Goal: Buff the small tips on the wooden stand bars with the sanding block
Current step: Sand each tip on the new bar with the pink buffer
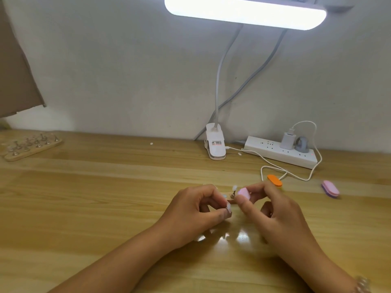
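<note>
Your left hand [201, 210] pinches the bar [229, 201], right hand [273, 212] pinches the block [244, 192] just beside a tip [234, 188], looks mid-buff, so next stroke lightly across it.

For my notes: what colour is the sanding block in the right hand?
Pale pink; the sanding block shows best in the head view.

The pale wooden tabletop [105, 197] is smooth and glossy, mirroring bright light. The small pink oval sanding block [244, 192] looks matt. The short brown wooden bar [231, 201] carries a shiny metal peg [233, 195]. The long white power strip [275, 154] is smooth plastic
</note>
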Tool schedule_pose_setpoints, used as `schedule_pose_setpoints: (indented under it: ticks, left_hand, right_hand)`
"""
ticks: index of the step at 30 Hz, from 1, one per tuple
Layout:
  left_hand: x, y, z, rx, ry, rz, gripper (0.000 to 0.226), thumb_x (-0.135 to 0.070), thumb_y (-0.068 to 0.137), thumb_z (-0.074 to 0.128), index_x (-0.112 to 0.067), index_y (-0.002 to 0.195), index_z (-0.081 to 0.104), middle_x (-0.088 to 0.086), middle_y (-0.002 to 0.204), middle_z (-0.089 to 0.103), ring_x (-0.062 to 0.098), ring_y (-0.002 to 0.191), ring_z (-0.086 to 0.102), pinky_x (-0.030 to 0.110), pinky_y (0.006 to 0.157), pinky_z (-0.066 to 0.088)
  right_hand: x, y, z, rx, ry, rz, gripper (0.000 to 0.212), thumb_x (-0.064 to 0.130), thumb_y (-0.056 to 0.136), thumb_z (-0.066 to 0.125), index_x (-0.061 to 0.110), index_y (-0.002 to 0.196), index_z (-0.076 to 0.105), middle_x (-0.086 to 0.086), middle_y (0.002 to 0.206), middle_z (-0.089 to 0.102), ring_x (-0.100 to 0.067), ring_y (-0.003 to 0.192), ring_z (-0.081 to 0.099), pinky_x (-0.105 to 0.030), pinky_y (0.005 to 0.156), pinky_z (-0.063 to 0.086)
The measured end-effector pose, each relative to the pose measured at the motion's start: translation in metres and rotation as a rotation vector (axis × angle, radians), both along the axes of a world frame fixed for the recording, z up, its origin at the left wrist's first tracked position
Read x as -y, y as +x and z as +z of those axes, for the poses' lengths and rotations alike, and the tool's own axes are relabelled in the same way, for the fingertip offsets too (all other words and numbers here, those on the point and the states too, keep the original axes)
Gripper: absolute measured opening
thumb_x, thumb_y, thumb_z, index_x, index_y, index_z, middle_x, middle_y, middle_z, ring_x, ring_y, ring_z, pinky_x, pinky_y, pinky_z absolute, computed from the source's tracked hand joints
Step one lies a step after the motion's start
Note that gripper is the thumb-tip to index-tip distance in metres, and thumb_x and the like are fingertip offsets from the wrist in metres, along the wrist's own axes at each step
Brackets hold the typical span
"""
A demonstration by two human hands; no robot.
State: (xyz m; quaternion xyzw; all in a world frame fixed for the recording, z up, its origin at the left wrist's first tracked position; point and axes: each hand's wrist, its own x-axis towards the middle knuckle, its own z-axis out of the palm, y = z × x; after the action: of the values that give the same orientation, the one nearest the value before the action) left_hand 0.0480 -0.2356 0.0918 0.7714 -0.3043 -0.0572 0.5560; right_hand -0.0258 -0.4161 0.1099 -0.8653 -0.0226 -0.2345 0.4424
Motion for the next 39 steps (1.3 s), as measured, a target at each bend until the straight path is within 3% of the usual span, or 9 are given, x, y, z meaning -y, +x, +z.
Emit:
schedule_pose_setpoints:
  ticks: [2,5,10,15,20,25,29,34,39]
  left_hand:
    - [0.000,0.000,0.001,-0.005,0.001,0.002,0.009,-0.021,0.082,0.079,-0.024,0.083,0.070,-0.009,0.082,0.075,0.008,0.052,0.061,0.021,0.050,0.047]
    - [0.000,-0.001,0.003,-0.009,0.008,-0.003,0.010,-0.026,0.073,0.074,-0.027,0.081,0.069,-0.008,0.082,0.075,0.008,0.054,0.061,0.028,0.051,0.051]
    - [0.000,0.000,0.001,0.012,0.009,0.013,0.019,-0.015,0.081,0.077,-0.030,0.075,0.066,-0.009,0.078,0.074,0.007,0.051,0.060,0.026,0.051,0.048]
    - [0.001,-0.002,0.004,-0.014,-0.022,-0.030,0.012,-0.034,0.066,0.070,-0.028,0.077,0.070,-0.007,0.082,0.075,0.003,0.050,0.054,0.019,0.050,0.042]
    - [0.000,0.000,0.001,-0.022,-0.016,-0.004,0.014,-0.018,0.084,0.078,-0.027,0.077,0.069,-0.007,0.078,0.075,0.006,0.050,0.060,0.018,0.044,0.042]
    - [0.000,0.000,0.003,-0.035,-0.016,-0.029,0.016,-0.007,0.082,0.072,-0.023,0.080,0.070,-0.002,0.084,0.077,0.005,0.050,0.056,0.019,0.049,0.043]
    - [0.000,-0.001,0.002,-0.043,-0.010,0.008,0.013,-0.009,0.086,0.074,-0.021,0.082,0.070,-0.007,0.075,0.074,0.004,0.048,0.056,0.015,0.043,0.039]
    - [-0.001,0.000,0.002,-0.036,-0.016,-0.014,0.014,-0.008,0.087,0.072,-0.022,0.083,0.069,-0.003,0.082,0.077,0.003,0.047,0.052,0.016,0.045,0.039]
    - [-0.001,0.000,0.000,-0.030,-0.015,0.000,0.019,-0.013,0.087,0.074,-0.028,0.078,0.068,-0.006,0.077,0.075,0.005,0.049,0.056,0.016,0.044,0.040]
  right_hand:
    - [-0.002,-0.002,0.002,0.024,-0.030,-0.001,0.040,0.070,0.071,0.059,0.033,0.086,0.062,0.015,0.087,0.066,-0.015,0.052,0.053,-0.030,0.055,0.042]
    - [-0.012,-0.008,0.000,-0.004,-0.261,0.091,0.037,0.068,0.074,0.061,0.036,0.092,0.057,0.017,0.090,0.063,-0.013,0.057,0.054,-0.023,0.053,0.038]
    - [-0.005,-0.004,-0.002,-0.030,-0.180,0.028,0.035,0.064,0.074,0.064,0.034,0.089,0.058,0.019,0.092,0.064,-0.017,0.061,0.055,-0.030,0.057,0.044]
    - [-0.013,-0.009,0.001,-0.014,-0.313,0.115,0.040,0.069,0.070,0.061,0.037,0.094,0.055,0.022,0.089,0.061,-0.015,0.056,0.054,-0.023,0.051,0.041]
    - [-0.003,-0.002,-0.001,-0.006,-0.162,0.028,0.032,0.060,0.074,0.065,0.033,0.090,0.061,0.016,0.089,0.065,-0.017,0.059,0.054,-0.030,0.058,0.044]
    - [-0.014,-0.009,-0.001,0.073,-0.394,0.055,0.036,0.064,0.075,0.061,0.034,0.096,0.057,0.021,0.087,0.059,-0.009,0.057,0.054,-0.027,0.050,0.047]
    - [-0.007,-0.005,-0.002,0.025,-0.243,0.026,0.032,0.060,0.076,0.064,0.034,0.094,0.058,0.021,0.092,0.062,-0.014,0.063,0.058,-0.033,0.058,0.049]
    - [-0.013,-0.010,-0.001,0.046,-0.368,0.075,0.037,0.065,0.073,0.060,0.035,0.094,0.055,0.021,0.089,0.059,-0.011,0.058,0.055,-0.028,0.051,0.047]
    - [-0.005,-0.004,-0.003,0.021,-0.221,0.022,0.034,0.063,0.075,0.064,0.035,0.093,0.057,0.020,0.092,0.063,-0.015,0.060,0.055,-0.030,0.058,0.045]
